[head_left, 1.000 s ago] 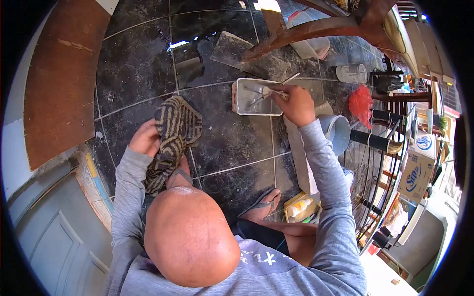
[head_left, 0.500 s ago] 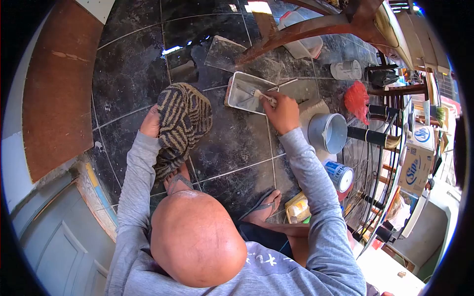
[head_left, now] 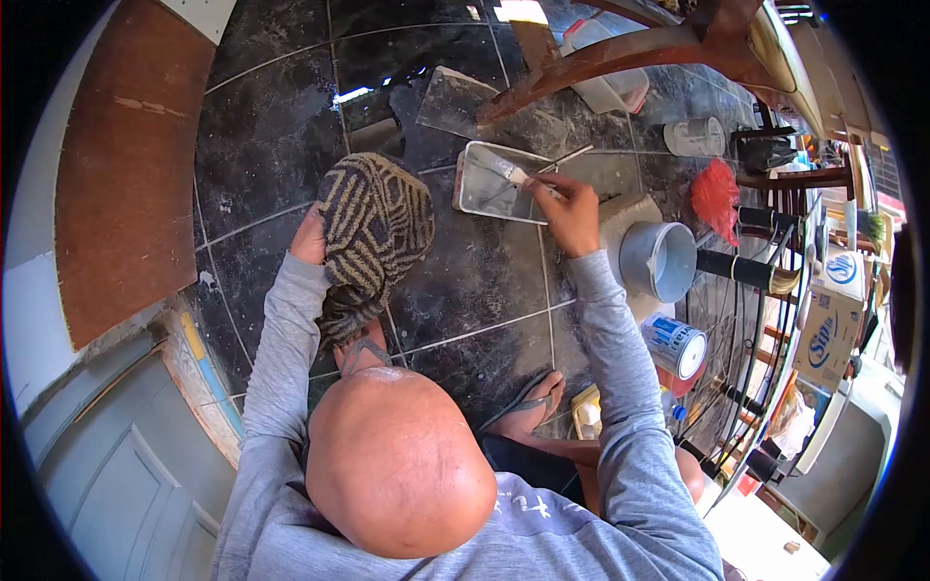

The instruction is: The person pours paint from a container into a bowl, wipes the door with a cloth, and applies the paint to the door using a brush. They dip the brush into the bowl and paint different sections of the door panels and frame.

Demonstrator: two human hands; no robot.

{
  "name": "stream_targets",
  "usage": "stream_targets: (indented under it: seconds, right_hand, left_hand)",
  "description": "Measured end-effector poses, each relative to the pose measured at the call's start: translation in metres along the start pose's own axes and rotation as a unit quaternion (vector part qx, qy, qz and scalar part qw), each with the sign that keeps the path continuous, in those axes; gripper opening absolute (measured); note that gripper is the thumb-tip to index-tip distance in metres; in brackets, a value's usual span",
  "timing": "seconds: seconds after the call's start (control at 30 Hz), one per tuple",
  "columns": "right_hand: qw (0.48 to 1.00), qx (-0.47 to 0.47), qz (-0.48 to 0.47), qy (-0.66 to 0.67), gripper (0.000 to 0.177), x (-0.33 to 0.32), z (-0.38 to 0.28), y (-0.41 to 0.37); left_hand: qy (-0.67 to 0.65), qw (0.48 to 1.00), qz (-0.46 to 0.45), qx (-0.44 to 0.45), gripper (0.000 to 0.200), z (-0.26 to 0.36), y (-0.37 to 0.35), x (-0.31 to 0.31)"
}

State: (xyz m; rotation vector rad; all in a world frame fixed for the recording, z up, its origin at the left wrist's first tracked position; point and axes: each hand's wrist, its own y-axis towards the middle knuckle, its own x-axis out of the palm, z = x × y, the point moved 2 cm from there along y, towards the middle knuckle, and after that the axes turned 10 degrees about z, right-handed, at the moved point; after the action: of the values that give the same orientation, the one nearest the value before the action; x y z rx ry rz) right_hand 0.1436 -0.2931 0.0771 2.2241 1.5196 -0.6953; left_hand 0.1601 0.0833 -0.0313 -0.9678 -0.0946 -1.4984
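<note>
My left hand (head_left: 309, 235) grips the edge of a black-and-tan patterned cloth (head_left: 378, 223), bunched into a rounded shape. Its fingers are partly hidden behind the fabric. In my right hand (head_left: 573, 215) is a paintbrush (head_left: 515, 174), pinched by its handle. Pale bristles reach into a rectangular tray (head_left: 465, 198) with a whitish rim, which lies on the dark tiles. A thin stick (head_left: 570, 157) rests across the tray's right side, close to my right fingers.
Right of the tray stands a grey bucket (head_left: 639, 261), with a blue-and-white paint can (head_left: 668, 341) nearer me. A red plastic bag (head_left: 715, 198) lies beyond. Curved wooden furniture (head_left: 601, 56) overhangs the far floor. At left stands a brown board (head_left: 126, 174).
The paintbrush has shifted toward the tray's far side, and more of its bristles show. My left hand keeps its grip on the cloth. The whole view has slid slightly.
</note>
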Motion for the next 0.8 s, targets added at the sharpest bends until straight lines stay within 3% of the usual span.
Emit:
stream_targets:
  seconds: [0.03,0.13,0.17,0.23,0.33,0.37,0.47,0.53,0.57,0.67,0.8]
  right_hand:
    - [0.997,0.051,-0.028,-0.043,0.035,-0.004,-0.008,0.000]
    - [0.977,-0.030,-0.025,-0.210,0.034,0.001,0.004,-0.001]
    - [0.978,-0.035,-0.004,-0.204,0.034,-0.004,0.007,-0.003]
    - [0.980,-0.050,0.033,-0.191,0.034,-0.017,0.009,-0.005]
    - [0.985,-0.005,0.000,-0.170,0.034,-0.030,-0.016,-0.015]
    - [0.989,0.049,-0.034,-0.137,0.032,-0.028,-0.043,-0.019]
    - [0.995,-0.037,-0.096,-0.018,0.029,0.000,-0.079,-0.031]
    - [0.988,-0.080,-0.132,-0.013,0.028,0.022,-0.100,-0.038]
    - [0.987,-0.087,-0.125,-0.050,0.027,0.030,-0.102,-0.040]
    - [0.983,-0.076,-0.142,-0.091,0.027,0.036,-0.110,-0.043]
    - [0.970,-0.077,-0.166,-0.159,0.026,0.024,-0.124,-0.044]
  left_hand:
    - [0.002,1.000,0.023,0.004,0.037,-0.002,-0.001,0.000]
    - [0.030,0.999,-0.006,0.017,0.038,0.002,0.000,0.009]
    - [0.024,0.999,-0.036,0.008,0.039,0.001,0.001,0.004]
    - [0.069,0.998,-0.004,0.014,0.041,0.009,-0.004,0.009]
    - [0.095,0.995,0.015,0.019,0.041,0.012,-0.010,0.014]
    - [0.091,0.996,0.013,0.018,0.041,0.005,-0.003,0.009]
    - [0.099,0.994,-0.044,-0.005,0.038,0.003,0.006,0.021]
    - [0.066,0.991,-0.108,-0.042,0.036,0.006,0.001,0.045]
    - [0.072,0.991,-0.096,-0.066,0.033,0.008,-0.012,0.063]
    - [0.152,0.984,-0.085,-0.027,0.029,-0.002,-0.019,0.078]
    - [0.308,0.940,-0.041,0.141,0.016,-0.002,-0.019,0.082]
